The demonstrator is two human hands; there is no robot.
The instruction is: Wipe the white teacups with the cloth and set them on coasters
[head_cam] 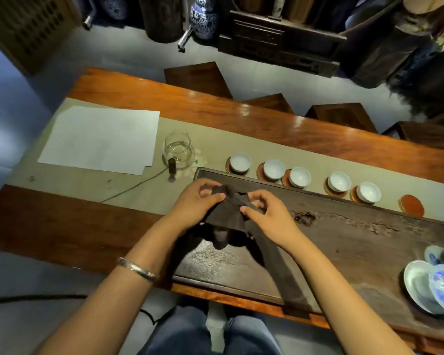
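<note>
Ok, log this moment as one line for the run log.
both hands holding cloth over tray | five cups on coasters | one coaster bare

- Five white teacups [301, 177], upright and empty, standing in a row along the far edge of the tray, each on a round reddish coaster [265, 173].
- Sixth coaster [412, 205] bare, at the row's right end.
- Dark brown cloth [231, 213], bunched, with one long strip trailing toward the near edge.
</note>
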